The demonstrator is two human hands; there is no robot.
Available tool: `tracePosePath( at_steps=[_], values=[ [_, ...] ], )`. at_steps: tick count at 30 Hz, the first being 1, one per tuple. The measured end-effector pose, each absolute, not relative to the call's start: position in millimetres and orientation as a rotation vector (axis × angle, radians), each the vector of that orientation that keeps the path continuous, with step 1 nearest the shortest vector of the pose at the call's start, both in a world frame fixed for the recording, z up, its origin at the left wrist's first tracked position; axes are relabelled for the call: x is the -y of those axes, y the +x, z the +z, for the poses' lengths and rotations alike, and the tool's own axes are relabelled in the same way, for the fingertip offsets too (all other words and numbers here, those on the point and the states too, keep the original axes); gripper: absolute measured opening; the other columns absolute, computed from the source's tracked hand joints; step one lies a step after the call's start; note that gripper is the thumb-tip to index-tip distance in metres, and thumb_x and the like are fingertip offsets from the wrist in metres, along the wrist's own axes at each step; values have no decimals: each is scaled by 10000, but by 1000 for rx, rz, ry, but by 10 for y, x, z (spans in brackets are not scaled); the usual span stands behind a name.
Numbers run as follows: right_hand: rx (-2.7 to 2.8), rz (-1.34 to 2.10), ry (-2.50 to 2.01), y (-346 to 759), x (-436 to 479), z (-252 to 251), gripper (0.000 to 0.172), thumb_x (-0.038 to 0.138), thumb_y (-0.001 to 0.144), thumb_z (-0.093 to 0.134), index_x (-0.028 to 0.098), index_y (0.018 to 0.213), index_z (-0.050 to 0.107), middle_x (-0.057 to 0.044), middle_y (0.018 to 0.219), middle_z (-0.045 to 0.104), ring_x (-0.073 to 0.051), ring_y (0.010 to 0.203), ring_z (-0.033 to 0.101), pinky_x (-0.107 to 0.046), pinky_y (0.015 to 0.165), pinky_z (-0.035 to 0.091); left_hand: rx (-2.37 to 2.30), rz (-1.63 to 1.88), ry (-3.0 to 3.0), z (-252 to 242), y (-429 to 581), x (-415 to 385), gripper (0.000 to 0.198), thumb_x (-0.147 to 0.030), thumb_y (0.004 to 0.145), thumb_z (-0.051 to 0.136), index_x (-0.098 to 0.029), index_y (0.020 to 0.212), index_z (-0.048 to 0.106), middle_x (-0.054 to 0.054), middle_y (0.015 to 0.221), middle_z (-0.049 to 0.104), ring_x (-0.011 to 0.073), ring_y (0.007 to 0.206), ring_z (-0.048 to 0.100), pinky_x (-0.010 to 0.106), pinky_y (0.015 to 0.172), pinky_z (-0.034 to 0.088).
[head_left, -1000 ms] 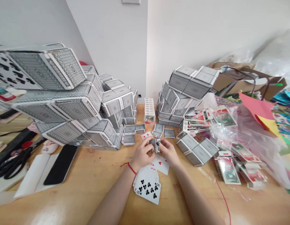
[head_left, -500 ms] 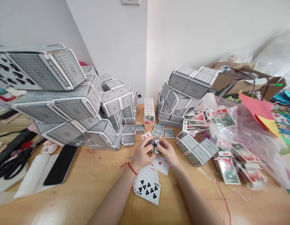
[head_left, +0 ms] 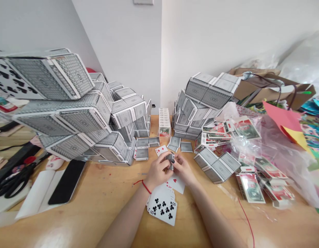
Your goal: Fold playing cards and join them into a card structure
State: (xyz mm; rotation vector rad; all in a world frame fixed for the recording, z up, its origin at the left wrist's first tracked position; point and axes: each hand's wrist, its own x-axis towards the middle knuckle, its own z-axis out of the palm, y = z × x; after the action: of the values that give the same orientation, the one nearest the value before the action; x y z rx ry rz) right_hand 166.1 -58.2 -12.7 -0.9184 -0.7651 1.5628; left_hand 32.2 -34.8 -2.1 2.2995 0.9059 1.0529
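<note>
My left hand (head_left: 160,168) and my right hand (head_left: 183,167) meet at the middle of the table, both closed on a small grey-backed folded playing card (head_left: 170,157). Fingers cover much of it, so its full shape is hidden. Under my wrists lies a fanned pile of face-up playing cards (head_left: 163,208), an eight of clubs on top. A heart card (head_left: 178,184) lies partly beneath my right hand. Just beyond my left hand rests a diamond card (head_left: 161,150). Grey-backed cards (head_left: 174,143) lie flat past my fingers.
Stacked card-built blocks rise at left (head_left: 84,120) and right (head_left: 200,100). A joined card block (head_left: 217,166) sits right of my hand, beside card boxes (head_left: 250,187) and plastic wrap. A phone (head_left: 67,182) and scissors (head_left: 17,181) lie left. A row of card decks (head_left: 164,131) stands near the wall.
Both hands stay together over the same spot. My fingers have shifted slightly around the folded card, and the diamond card behind them shows more fully.
</note>
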Motion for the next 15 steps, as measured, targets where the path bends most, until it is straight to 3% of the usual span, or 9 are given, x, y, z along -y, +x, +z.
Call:
tracePosePath(
  at_steps=[9,15],
  values=[
    [677,1525,-902,1626,619,-103,329,297,637,694,203,890,507,-8,785,595,-146,641,578,-289,613,468,-869,970,2269,40,348,395,247,-71,645,483,-185,849,561,69,1203,486,155,900,566,274,751,472],
    [829,1199,-1021,1665,573,-90,406,297,605,717,216,922,476,-43,893,619,-192,819,589,-337,742,452,-739,1065,2031,83,325,407,36,-123,666,509,-148,687,525,115,1255,388,183,896,542,352,808,440]
  ],
)
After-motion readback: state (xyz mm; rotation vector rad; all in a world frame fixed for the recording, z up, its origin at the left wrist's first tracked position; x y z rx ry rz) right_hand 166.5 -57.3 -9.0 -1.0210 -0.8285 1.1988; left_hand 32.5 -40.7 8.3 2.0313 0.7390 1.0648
